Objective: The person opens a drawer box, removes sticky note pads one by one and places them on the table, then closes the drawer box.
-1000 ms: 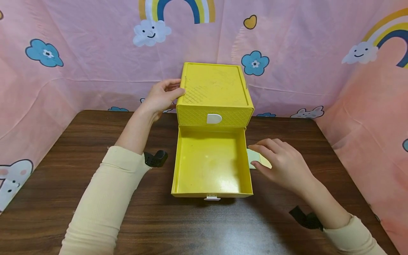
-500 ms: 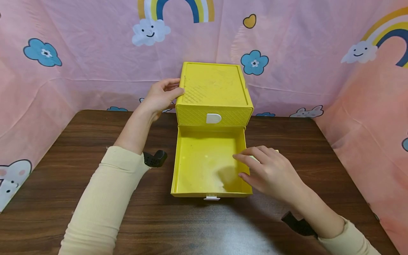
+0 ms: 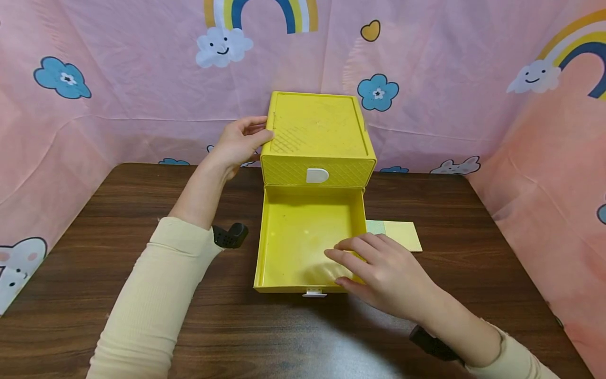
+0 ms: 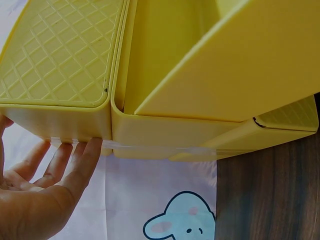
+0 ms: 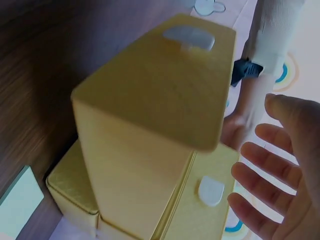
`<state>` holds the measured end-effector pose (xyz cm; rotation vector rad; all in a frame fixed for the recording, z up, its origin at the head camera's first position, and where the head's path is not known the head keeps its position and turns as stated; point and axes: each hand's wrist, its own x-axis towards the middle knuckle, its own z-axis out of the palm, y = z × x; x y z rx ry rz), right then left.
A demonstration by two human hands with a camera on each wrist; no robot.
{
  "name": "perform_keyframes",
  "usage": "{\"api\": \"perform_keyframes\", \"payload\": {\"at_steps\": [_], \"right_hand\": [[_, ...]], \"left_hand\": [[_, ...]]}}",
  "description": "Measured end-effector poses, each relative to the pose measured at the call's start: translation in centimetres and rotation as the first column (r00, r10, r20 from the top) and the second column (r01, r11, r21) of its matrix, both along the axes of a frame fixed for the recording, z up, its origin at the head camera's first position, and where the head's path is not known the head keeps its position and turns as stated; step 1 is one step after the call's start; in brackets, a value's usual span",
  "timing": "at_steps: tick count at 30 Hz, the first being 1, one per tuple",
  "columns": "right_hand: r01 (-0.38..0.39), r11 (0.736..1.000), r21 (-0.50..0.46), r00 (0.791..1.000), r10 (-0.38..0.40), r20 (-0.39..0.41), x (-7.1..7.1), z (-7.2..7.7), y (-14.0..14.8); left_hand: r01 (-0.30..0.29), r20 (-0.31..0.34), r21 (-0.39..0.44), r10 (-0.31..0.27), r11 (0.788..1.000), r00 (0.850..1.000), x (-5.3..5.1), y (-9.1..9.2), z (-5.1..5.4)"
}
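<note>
The left hand (image 3: 239,145) braces the box (image 3: 322,126) at its upper left edge, thumb on the top and nearly straight fingers against the side wall. The right hand (image 3: 385,271) holds nothing – its fingers are parted and loosely bent, above the right front corner of the drawer (image 3: 303,231), and the right wrist view shows it clear of the yellow plastic.

The box is yellow and stands on the table near the back cloth, three tiers high. Its middle drawer is pulled well out toward the person, a white handle (image 3: 314,293) on the front; the top drawer (image 3: 284,173), diamond-patterned with a white handle of its own, is pushed in. Below, the bottom tier (image 5: 75,180) shows a patterned front in the right wrist view.

Right of the drawer lie a green pad (image 3: 376,226) and a yellow pad (image 3: 404,235), side by side – both partly hidden. Cream sleeves (image 3: 142,305) and black mounts (image 3: 230,235) sit on the arms. The table (image 3: 227,326) is dark wood; around it hangs pink cloth (image 3: 156,95) with rainbows, clouds and flowers
</note>
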<state>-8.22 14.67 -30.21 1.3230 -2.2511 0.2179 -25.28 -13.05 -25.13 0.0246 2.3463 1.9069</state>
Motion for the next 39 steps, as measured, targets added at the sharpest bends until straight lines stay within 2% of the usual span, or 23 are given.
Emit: {"api": "perform_keyframes", "payload": {"at_steps": [9,21,35,39], "right_hand": [[-0.051,0.999,-0.003,0.997,0.051,-0.062,1.2,-0.5,-1.5],[-0.098,0.995,0.033,0.984,0.102,-0.143,2.3,-1.9,-2.7],[-0.066,0.993,0.096,0.972,0.086,-0.217,3.6,-1.9,-3.5],[-0.038,0.994,0.104,0.957,0.066,-0.281,3.9,-1.9,-3.5]], "left_hand": [[0.004,0.011,-0.002,-0.004,1.0,1.0,0.1,0.0,0.1],[0.01,0.013,0.003,-0.01,1.0,1.0,0.1,-0.1,0.1],[0.011,0.007,0.0,-0.011,1.0,1.0,0.3,-0.1,0.2],[0.009,0.004,0.0,-0.009,1.0,1.0,0.3,0.0,0.2]]}}
